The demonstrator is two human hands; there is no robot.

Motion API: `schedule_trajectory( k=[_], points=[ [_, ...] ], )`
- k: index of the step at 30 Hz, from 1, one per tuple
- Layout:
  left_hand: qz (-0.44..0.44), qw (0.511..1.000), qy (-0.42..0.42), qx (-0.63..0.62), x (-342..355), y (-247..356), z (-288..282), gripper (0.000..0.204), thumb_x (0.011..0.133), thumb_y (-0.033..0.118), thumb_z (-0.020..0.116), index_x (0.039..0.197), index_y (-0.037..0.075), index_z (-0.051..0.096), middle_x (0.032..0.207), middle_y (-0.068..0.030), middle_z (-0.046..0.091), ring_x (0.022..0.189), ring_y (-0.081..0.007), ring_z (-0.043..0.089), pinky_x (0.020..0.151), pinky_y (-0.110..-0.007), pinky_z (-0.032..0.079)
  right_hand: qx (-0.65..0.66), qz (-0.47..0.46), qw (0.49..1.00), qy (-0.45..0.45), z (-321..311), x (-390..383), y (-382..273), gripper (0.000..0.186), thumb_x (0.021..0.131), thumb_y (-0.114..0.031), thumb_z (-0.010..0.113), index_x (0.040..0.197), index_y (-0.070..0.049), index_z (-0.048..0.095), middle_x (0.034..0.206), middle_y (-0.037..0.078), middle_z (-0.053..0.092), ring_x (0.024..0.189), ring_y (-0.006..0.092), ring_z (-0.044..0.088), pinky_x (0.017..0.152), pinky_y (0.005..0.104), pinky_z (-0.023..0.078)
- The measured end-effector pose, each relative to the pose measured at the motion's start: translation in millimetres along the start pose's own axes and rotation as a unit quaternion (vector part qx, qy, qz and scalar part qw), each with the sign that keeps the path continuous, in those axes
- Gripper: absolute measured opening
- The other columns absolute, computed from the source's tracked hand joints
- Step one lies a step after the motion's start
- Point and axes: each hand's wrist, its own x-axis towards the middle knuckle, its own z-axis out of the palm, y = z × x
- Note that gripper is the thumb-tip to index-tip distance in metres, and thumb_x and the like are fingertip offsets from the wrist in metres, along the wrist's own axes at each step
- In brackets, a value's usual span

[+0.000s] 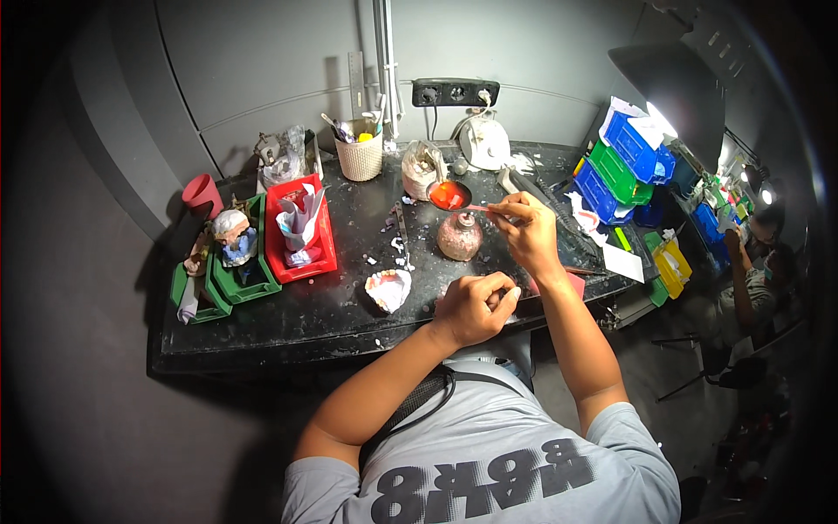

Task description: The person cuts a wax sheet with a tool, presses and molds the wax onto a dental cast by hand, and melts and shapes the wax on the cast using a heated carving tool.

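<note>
My right hand (528, 229) is closed on the handle of a small dark ladle (478, 208), with bright red-orange, wax-like stuff (450, 194) in its bowl. The bowl is held just above a squat, round, stained burner (460, 239); I cannot make out a flame. Close to the table's front edge, my left hand (476, 307) is curled into a fist, and whatever it may hold is hidden. Left of that fist lies a white dental cast (388, 290) with teeth along a pink rim. A flat pink piece (569, 285) shows partly behind my right forearm.
Green bins (229, 295) and a red bin (328, 249) stand at the left. Along the back are a tool cup (360, 159), a bagged container (422, 171) and a white device (484, 144). Stacked blue and green bins (621, 170) rise at the right; another person (742, 271) sits beyond.
</note>
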Motion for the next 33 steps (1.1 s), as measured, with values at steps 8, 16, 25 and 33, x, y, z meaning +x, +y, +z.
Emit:
schedule_trajectory(
  k=[8,16,25,33],
  points=[
    [0.026,0.999,0.007,0.02,2.0,-4.2,4.0,0.012,0.091,0.017,0.074,0.092,0.005,0.074,0.055,-0.0076,0.058,0.046,-0.0182,0.058,0.049,-0.034,0.045,-0.002,0.002,1.0,-0.004,-25.6,-6.7,-19.9,0.018,0.084,-0.004,0.086,0.102,-0.004,0.082,0.092,0.004,0.071,0.076,0.0097,0.064,0.066,0.024,0.051],
    [0.013,0.999,0.01,0.032,2.4,-2.7,3.0,0.011,0.091,0.018,0.074,0.091,0.007,0.073,0.055,-0.0094,0.057,0.045,-0.0196,0.058,0.048,-0.036,0.044,0.015,-0.065,0.998,0.022,-30.4,-4.9,-9.6,0.017,0.084,-0.002,0.085,0.1,-0.002,0.082,0.091,0.006,0.07,0.073,0.0095,0.063,0.061,0.023,0.049],
    [0.024,0.999,0.015,0.032,0.3,-4.4,7.1,0.011,0.092,0.02,0.073,0.091,0.009,0.073,0.058,-0.0106,0.061,0.046,-0.0228,0.06,0.048,-0.038,0.045,-0.008,0.002,1.0,0.004,-19.3,-1.4,5.6,0.017,0.082,-0.003,0.085,0.098,-0.001,0.082,0.089,0.008,0.07,0.077,0.0137,0.066,0.066,0.0264,0.052],
    [0.024,0.998,0.018,0.054,0.1,-7.0,6.3,0.012,0.09,0.019,0.073,0.089,0.007,0.071,0.062,-0.0143,0.063,0.052,-0.03,0.065,0.05,-0.041,0.047,0.034,-0.034,0.999,0.0,-43.9,-2.3,-31.5,0.016,0.084,-0.002,0.085,0.099,-0.002,0.082,0.09,0.006,0.071,0.081,0.0117,0.067,0.069,0.025,0.053]
  ],
)
